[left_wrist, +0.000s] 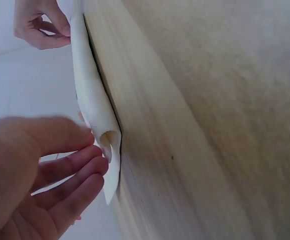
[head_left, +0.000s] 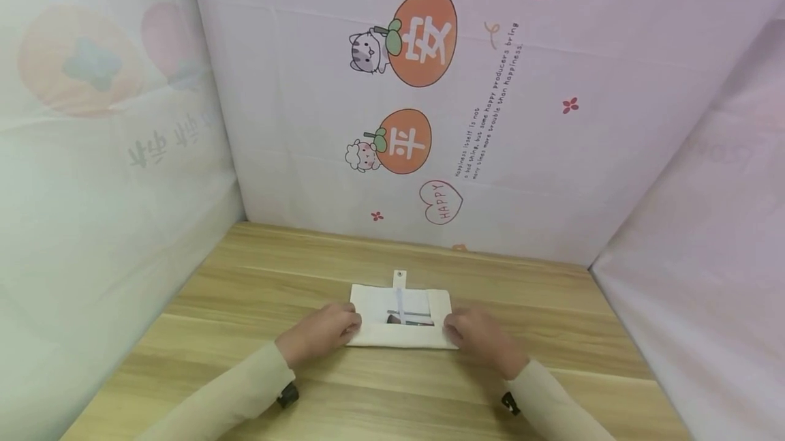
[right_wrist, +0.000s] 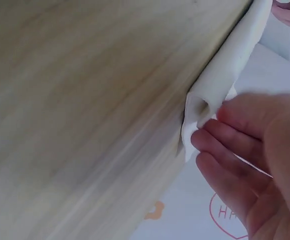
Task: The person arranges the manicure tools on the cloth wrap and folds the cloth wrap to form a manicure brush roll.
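On the wooden table lies a white, soft roll-up pouch [head_left: 401, 337], its near edge folded over into a loose tube. A short strap [head_left: 400, 278] with a metal snap sticks out from its far side. Inside the opening, slim tools [head_left: 409, 313] with dark parts show; their kind is too small to tell. My left hand [head_left: 324, 333] pinches the fold's left end between thumb and fingertips. At the right end, my right hand [head_left: 487, 340] pinches the same fold. Both wrist views show the hollow end of the fold [left_wrist: 97, 105] beside the fingers.
The wooden table [head_left: 380, 393] meets a printed white cloth wall [head_left: 306, 120] behind the pouch. More cloth walls stand on the left [head_left: 110, 223] and the right [head_left: 705, 257]. A dark strap piece [head_left: 287, 396] hangs under the left sleeve.
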The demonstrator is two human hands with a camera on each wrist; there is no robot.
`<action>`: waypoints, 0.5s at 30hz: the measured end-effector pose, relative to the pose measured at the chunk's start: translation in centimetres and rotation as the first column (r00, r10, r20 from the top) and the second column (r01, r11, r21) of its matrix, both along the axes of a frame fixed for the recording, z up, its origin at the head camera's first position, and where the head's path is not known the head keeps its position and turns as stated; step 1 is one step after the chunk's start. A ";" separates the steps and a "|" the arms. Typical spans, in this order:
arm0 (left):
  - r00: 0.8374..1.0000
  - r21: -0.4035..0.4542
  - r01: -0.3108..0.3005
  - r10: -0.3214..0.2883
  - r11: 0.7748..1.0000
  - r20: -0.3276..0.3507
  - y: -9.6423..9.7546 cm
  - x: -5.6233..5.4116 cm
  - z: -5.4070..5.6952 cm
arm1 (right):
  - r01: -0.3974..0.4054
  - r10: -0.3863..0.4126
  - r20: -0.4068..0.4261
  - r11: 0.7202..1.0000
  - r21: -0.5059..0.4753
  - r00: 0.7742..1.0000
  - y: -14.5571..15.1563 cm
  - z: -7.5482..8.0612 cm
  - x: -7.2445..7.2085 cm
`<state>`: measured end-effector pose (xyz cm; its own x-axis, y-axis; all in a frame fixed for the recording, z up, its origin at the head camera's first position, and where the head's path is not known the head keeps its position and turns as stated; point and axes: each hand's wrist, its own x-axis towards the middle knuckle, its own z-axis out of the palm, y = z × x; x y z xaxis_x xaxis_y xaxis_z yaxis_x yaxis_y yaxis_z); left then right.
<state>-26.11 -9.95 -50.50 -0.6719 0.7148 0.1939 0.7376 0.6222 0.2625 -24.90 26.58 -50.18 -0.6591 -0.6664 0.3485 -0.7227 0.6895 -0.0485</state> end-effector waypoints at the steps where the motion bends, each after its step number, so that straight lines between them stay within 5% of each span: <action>1: 1.000 -0.009 0.006 -0.006 1.000 0.017 -0.1 0.1 0.1 | 0.004 -0.004 0.032 1.000 0.005 0.999 0.1 0.1 0.2; 6: 0.999 -0.064 0.015 -0.012 0.998 0.048 -0.5 0.5 0.3 | 0.035 -0.044 0.150 0.997 0.062 0.988 0.6 0.6 1.0; 15: 0.996 -0.075 0.089 -0.087 0.993 0.031 -1.3 -0.5 0.0 | -0.017 0.004 0.214 0.998 0.058 0.977 1.2 0.8 0.0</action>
